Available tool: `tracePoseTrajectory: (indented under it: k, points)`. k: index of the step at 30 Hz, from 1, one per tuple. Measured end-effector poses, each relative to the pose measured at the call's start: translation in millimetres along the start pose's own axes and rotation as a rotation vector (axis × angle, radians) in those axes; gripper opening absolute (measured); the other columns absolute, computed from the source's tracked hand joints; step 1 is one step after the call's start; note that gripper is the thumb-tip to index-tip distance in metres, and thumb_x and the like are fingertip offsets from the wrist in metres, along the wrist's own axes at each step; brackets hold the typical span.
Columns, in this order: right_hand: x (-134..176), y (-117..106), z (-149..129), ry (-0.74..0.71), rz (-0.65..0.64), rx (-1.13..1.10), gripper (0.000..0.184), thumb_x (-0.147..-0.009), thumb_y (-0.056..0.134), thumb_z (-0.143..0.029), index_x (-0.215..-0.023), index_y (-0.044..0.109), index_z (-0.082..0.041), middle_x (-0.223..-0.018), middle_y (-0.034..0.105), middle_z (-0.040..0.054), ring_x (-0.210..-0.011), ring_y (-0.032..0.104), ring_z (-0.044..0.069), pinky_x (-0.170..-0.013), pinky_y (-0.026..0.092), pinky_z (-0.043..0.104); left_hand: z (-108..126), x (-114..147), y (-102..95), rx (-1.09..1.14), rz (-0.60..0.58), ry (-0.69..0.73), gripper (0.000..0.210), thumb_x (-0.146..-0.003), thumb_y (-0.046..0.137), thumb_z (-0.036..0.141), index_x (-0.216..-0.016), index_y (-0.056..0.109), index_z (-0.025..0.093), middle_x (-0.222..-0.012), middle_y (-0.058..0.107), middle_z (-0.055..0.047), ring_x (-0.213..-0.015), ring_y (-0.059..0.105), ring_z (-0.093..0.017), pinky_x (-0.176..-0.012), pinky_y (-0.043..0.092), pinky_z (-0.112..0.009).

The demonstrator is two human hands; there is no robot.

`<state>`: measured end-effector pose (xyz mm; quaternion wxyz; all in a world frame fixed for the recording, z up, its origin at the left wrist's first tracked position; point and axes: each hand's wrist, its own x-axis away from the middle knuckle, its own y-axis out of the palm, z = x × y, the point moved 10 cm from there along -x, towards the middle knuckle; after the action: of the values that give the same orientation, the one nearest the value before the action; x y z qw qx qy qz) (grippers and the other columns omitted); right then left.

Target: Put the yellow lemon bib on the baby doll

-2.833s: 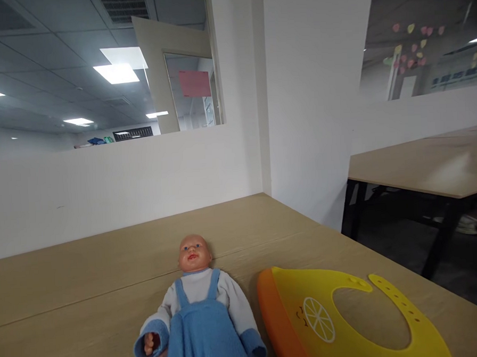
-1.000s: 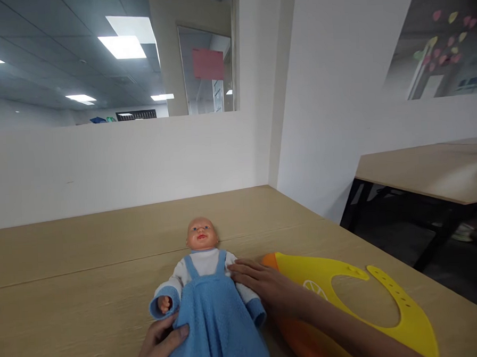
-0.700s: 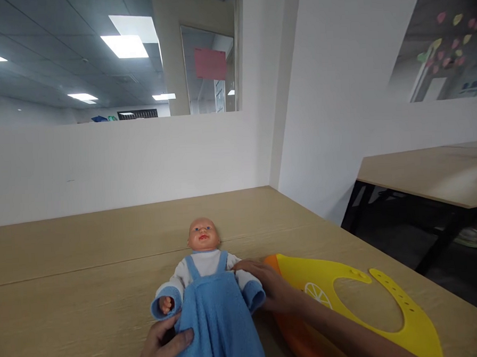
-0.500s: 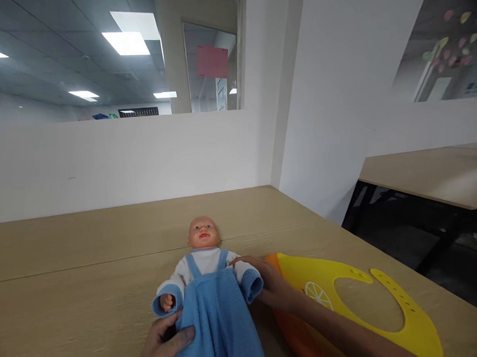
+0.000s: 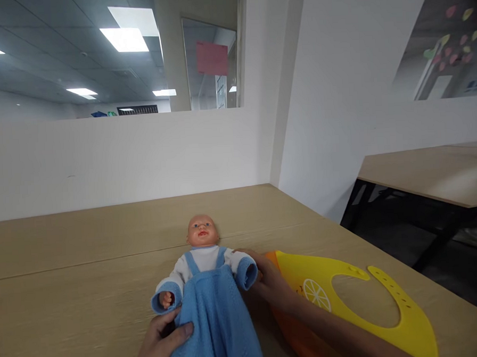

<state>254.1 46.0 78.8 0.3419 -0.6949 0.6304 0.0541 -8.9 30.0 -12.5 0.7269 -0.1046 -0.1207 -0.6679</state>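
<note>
A baby doll (image 5: 203,231) with a bald head lies face up on the wooden table, dressed in a white top and light blue overalls (image 5: 216,318). My left hand (image 5: 161,339) grips the overalls at the doll's side, thumb on top of the cloth. On the other side, my right hand (image 5: 270,286) holds the doll's arm by its blue-cuffed sleeve (image 5: 243,269); its fingertips are partly hidden behind the sleeve. Under and beside my right forearm lies a yellow bib (image 5: 415,313) with an orange pocket and a white citrus-slice print.
The table (image 5: 88,293) meets a white wall (image 5: 121,158) with a window above it. Another wooden table (image 5: 430,171) with black legs stands to the right, beyond the near table's edge.
My right fingers have shifted from the front of the sleeve to behind it, and the cuff has turned and risen slightly. My left hand keeps its hold.
</note>
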Motion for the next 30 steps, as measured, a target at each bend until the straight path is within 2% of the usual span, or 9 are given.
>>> tracePoseTrajectory:
  k: [2, 5, 9, 13, 18, 23, 26, 30]
  points:
    - [4.0, -2.0, 5.2, 0.014, 0.028, 0.018, 0.040, -0.077, 0.055, -0.018, -0.117, 0.053, -0.023, -0.121, 0.059, 0.0063, -0.111, 0.055, 0.023, -0.097, 0.044, 0.040, -1.7, -2.3, -0.8, 0.009, 0.001, 0.004, 0.050, -0.041, 0.084, 0.032, -0.085, 0.072, 0.014, -0.107, 0.067, -0.012, -0.112, 0.054, -0.035, -0.100, 0.039, -0.041]
    - [11.8, -5.5, 18.6, 0.134, 0.081, -0.029, 0.046, -0.078, 0.060, -0.027, -0.121, 0.048, -0.023, -0.124, 0.056, 0.0085, -0.114, 0.054, 0.024, -0.097, 0.044, 0.042, -5.1, -3.8, -3.3, 0.018, 0.021, -0.018, 0.049, -0.042, 0.084, 0.031, -0.086, 0.072, 0.014, -0.109, 0.066, -0.012, -0.113, 0.054, -0.034, -0.100, 0.039, -0.040]
    - [18.9, 3.1, 23.7, 0.263, 0.021, -0.209, 0.039, -0.082, 0.058, -0.034, -0.118, 0.048, -0.024, -0.119, 0.059, 0.0092, -0.109, 0.057, 0.024, -0.093, 0.048, 0.040, -4.3, -1.1, 0.4, 0.035, -0.007, -0.040, 0.052, -0.043, 0.084, 0.031, -0.090, 0.070, 0.012, -0.109, 0.065, -0.014, -0.113, 0.054, -0.034, -0.099, 0.039, -0.041]
    - [18.1, 3.9, 16.9, 0.253, -0.006, -0.246, 0.039, -0.081, 0.059, -0.035, -0.118, 0.051, -0.024, -0.118, 0.059, 0.0089, -0.112, 0.055, 0.025, -0.093, 0.047, 0.040, -4.9, 1.7, -1.2, 0.055, 0.009, -0.060, 0.050, -0.041, 0.084, 0.030, -0.086, 0.070, 0.014, -0.106, 0.066, -0.012, -0.113, 0.053, -0.034, -0.099, 0.039, -0.041]
    - [18.0, 3.8, 22.3, 0.248, 0.012, -0.200, 0.036, -0.085, 0.054, -0.033, -0.120, 0.052, -0.025, -0.123, 0.057, 0.0071, -0.114, 0.053, 0.023, -0.095, 0.044, 0.038, -16.9, -7.3, -10.7, 0.046, 0.046, -0.058, 0.051, -0.042, 0.084, 0.034, -0.086, 0.069, 0.015, -0.105, 0.066, -0.010, -0.112, 0.053, -0.034, -0.097, 0.040, -0.042]
    - [13.8, 6.0, 22.7, 0.129, 0.033, -0.081, 0.035, -0.082, 0.056, -0.027, -0.117, 0.057, -0.028, -0.118, 0.058, 0.0051, -0.112, 0.052, 0.024, -0.098, 0.041, 0.039, -24.2, -16.5, -12.8, 0.048, 0.030, -0.032, 0.047, -0.045, 0.083, 0.039, -0.084, 0.069, 0.016, -0.106, 0.065, -0.009, -0.112, 0.051, -0.033, -0.095, 0.040, -0.041]
    - [12.5, 8.0, 24.7, 0.080, 0.036, -0.035, 0.034, -0.082, 0.056, -0.025, -0.116, 0.057, -0.029, -0.118, 0.057, 0.0043, -0.112, 0.051, 0.023, -0.097, 0.041, 0.038, -27.6, -20.4, -15.7, 0.048, 0.030, -0.028, 0.048, -0.050, 0.081, 0.042, -0.088, 0.069, 0.016, -0.110, 0.063, -0.009, -0.115, 0.050, -0.032, -0.099, 0.036, -0.041]
    - [14.1, 7.8, 28.6, 0.091, 0.037, -0.020, 0.037, -0.081, 0.056, -0.026, -0.118, 0.054, -0.028, -0.121, 0.055, 0.0055, -0.113, 0.051, 0.023, -0.098, 0.041, 0.038, -30.4, -26.1, -23.3, -0.004, 0.033, 0.000, 0.048, -0.060, 0.072, 0.050, -0.091, 0.067, 0.013, -0.110, 0.064, -0.011, -0.113, 0.052, -0.030, -0.099, 0.036, -0.042]
